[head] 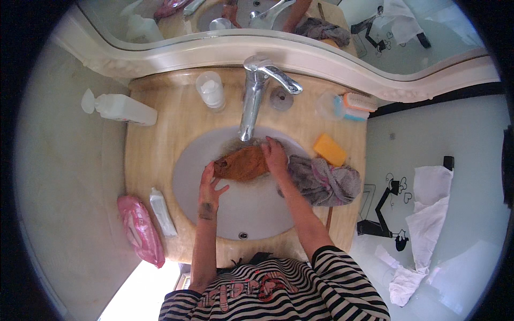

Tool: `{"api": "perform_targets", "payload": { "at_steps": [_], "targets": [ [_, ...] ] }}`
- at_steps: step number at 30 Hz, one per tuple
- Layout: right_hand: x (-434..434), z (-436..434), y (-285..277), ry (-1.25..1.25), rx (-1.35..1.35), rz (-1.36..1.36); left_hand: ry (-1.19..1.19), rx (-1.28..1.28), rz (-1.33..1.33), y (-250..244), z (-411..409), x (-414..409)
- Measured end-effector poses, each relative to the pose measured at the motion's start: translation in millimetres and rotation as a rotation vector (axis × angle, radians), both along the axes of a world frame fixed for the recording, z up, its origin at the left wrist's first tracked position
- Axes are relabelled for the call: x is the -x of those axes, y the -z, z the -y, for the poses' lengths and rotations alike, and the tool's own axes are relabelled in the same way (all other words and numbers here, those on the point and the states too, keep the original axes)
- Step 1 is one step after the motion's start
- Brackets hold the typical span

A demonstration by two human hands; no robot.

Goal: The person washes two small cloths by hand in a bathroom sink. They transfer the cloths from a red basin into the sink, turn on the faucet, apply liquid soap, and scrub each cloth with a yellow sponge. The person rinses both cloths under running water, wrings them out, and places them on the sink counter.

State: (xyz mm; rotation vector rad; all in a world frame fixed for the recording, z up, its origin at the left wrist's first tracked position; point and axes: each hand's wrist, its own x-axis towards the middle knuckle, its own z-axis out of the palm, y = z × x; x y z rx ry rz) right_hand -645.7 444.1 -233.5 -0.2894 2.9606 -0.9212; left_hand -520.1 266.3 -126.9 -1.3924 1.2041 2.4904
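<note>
A brown item (243,163) with a rough, suede-like or fabric surface is in the sink basin, under the faucet spout. It could be a shoe or a cloth; I cannot tell. My left hand (209,184) holds its left end with the fingertips, thumb spread apart below. At its right end, my right hand (275,157) rests over the edge and grips it. The pale oval basin (245,216) surrounds both hands. Above them stands the chrome faucet (253,100), its lever turned right. Whether water runs is not clear.
A grey towel (337,182) lies on the right rim by a yellow sponge (330,149). Brushes (359,102) and cups (210,90) stand behind. A white pump bottle (126,109), a tube (162,212) and a pink wipes pack (140,230) are left. A mirror frame (225,44) borders the back.
</note>
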Motion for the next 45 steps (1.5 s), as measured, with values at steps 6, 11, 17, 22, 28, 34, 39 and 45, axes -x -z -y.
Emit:
{"api": "perform_targets", "payload": {
  "at_steps": [6, 11, 17, 22, 28, 34, 39, 45],
  "targets": [
    [-92.3, 72.5, -33.6, -0.138, 1.318, 0.992, 0.089, -0.15, -0.21, 63.7, 24.5, -16.9],
    [-126.2, 69.1, -164.0, -0.548, 0.702, 0.709, 0.035, -0.41, -0.294, 41.1, 20.8, -10.0],
    [-74.6, 86.0, -130.8, -0.202, 0.479, 0.008, -0.183, -0.436, -0.232, 62.5, -31.5, -4.4],
    [-8.0, 37.5, -73.9, 0.032, 0.294, 0.17, -0.097, -0.178, -0.12, 23.8, -19.7, 10.4],
    [-35.9, 6.1, -9.1, 0.079, -0.316, -0.104, -0.054, 0.074, -0.009, 8.9, 8.1, -13.6],
    [-20.1, 81.8, -49.0, 0.43, 1.241, 0.814, 0.051, -0.054, -0.228, -36.6, 12.7, -59.2],
    [-31.7, 158.2, -42.5, 0.103, 1.166, 0.811, 0.045, -0.113, -0.288, -72.3, 5.9, -86.9],
    [-136.5, 143.6, -56.3, -0.804, 0.687, 0.63, -0.068, -0.178, -0.373, -77.7, 11.5, -108.2]
  ]
}}
